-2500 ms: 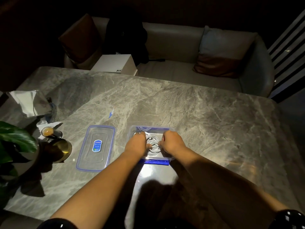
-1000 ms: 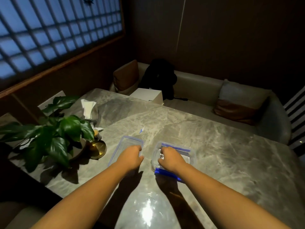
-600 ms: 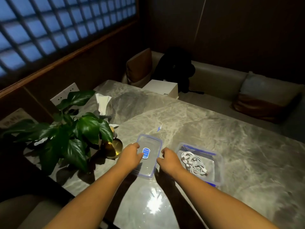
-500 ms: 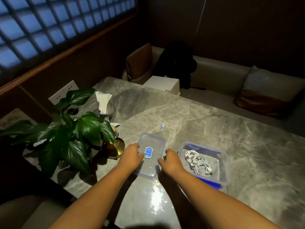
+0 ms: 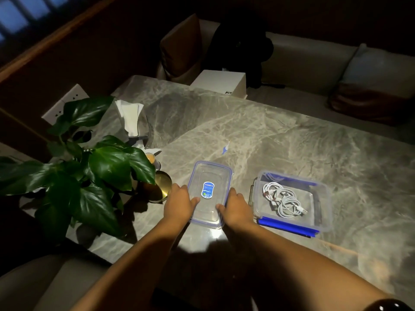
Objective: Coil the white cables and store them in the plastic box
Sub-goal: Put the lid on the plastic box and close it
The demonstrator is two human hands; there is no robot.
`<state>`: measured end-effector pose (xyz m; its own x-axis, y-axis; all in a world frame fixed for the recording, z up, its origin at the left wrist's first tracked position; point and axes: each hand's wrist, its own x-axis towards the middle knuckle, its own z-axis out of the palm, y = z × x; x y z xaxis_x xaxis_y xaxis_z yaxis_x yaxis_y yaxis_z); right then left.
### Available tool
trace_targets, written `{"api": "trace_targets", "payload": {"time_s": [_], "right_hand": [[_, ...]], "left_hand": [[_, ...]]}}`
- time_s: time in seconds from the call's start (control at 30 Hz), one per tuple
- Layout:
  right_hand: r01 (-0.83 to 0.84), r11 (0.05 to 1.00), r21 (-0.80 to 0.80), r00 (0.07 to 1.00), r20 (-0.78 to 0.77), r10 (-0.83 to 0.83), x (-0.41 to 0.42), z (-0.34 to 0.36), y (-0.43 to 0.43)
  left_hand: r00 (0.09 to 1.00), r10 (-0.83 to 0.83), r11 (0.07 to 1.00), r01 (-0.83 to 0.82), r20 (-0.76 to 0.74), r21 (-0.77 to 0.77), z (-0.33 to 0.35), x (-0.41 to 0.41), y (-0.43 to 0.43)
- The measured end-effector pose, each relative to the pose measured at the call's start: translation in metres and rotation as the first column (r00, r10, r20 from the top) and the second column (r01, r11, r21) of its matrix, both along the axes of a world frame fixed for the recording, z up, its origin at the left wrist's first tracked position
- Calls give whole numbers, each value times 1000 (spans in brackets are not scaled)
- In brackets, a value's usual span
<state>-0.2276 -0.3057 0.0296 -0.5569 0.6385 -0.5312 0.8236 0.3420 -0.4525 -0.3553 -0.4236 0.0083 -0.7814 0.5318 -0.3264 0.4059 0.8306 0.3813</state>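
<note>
Marble tabletop (image 5: pixel 292 142): white cables (image 5: pixel 283 202) coiled in plastic box (image 5: pixel 324 198).
We grip lid (image 5: pixel 208 176) with left hand (image 5: pixel 179 205) and right hand (image 5: pixel 237 209); closing remains.

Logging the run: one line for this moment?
phase: closing | white cables: coiled inside plastic box | lid: off, left of box | left hand: grips lid's left edge | right hand: grips lid's right edge
</note>
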Motion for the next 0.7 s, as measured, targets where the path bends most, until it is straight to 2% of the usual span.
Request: {"api": "trace_targets", "payload": {"time_s": [0.27,0.7], "right_hand": [[164,981,-102,977,-122,-176,-4,2,-3],[153,986,-69,958,-237,-165,3,13,1]], "left_hand": [[984,164,971,-173,71,166,-4,7,0],[960,261,903,-279,98,327,18,6,0]]}}
